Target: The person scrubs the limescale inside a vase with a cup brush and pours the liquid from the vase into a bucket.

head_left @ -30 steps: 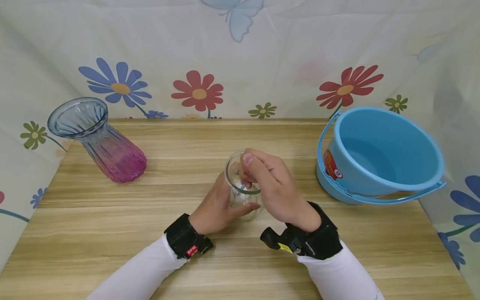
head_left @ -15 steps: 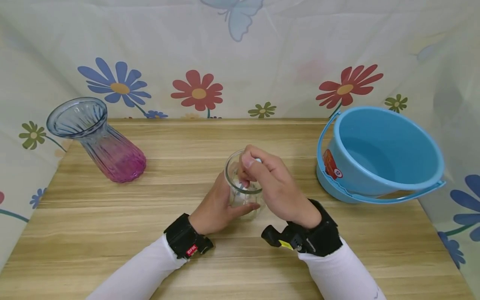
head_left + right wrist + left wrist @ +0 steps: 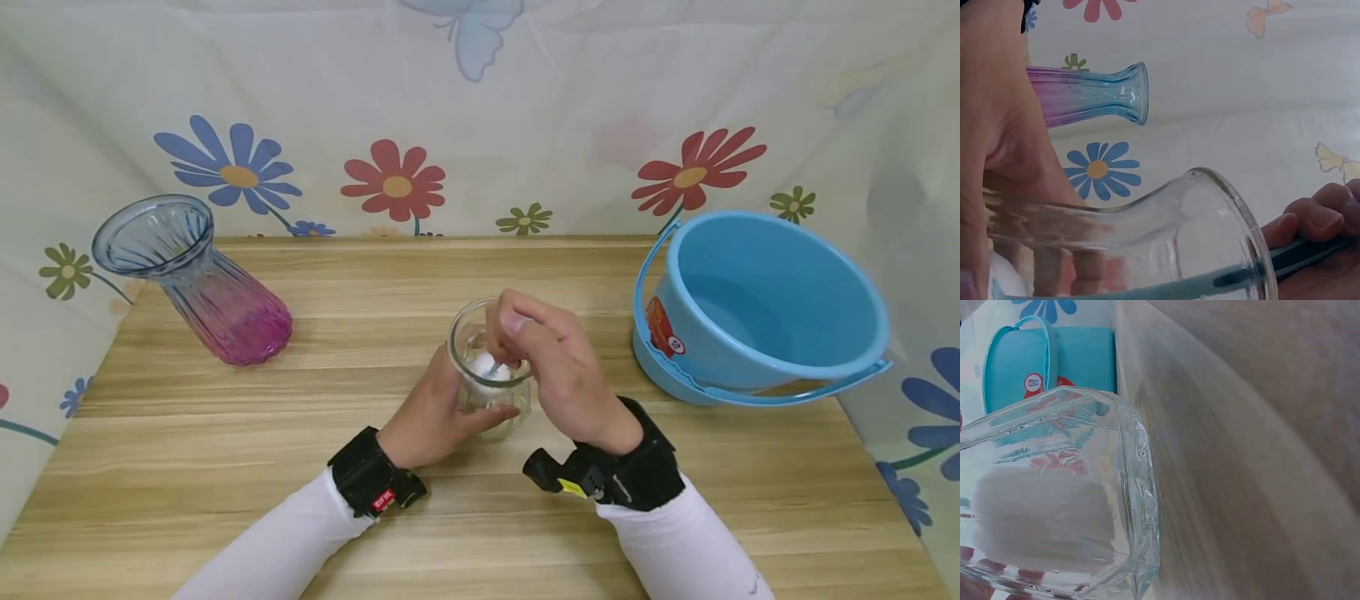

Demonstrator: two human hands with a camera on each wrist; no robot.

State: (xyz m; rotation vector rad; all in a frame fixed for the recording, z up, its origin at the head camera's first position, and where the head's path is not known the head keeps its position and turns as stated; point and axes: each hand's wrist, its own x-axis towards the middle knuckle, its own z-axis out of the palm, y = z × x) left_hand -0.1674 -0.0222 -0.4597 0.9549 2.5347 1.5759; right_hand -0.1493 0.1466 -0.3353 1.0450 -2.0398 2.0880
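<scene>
A clear glass vase (image 3: 1172,219) with a wide round mouth stands tilted between the hands in the head view. The left hand (image 3: 429,412) grips its body, with the thumb across the near side. At the mouth, the right hand (image 3: 558,362) curls its fingers round the dark blue-grey handle (image 3: 1313,251) of a cleaning brush. The brush's white, sponge-like head (image 3: 489,367) is inside the vase. In the left wrist view that head (image 3: 1044,519) appears as a blurred white block through the glass. Part of the handle is hidden behind the right fingers.
To the left on the wooden table (image 3: 300,508) stands a ribbed blue-to-pink glass vase (image 3: 225,304). A light blue bucket (image 3: 772,300) with its handle lowered stands on the right. Flower-printed cloth (image 3: 585,100) hangs behind and at the sides.
The right hand has shifted slightly right over the vase's mouth. The white brush head, hardly visible before, now shows inside below the rim. The left hand and vase stay in place.
</scene>
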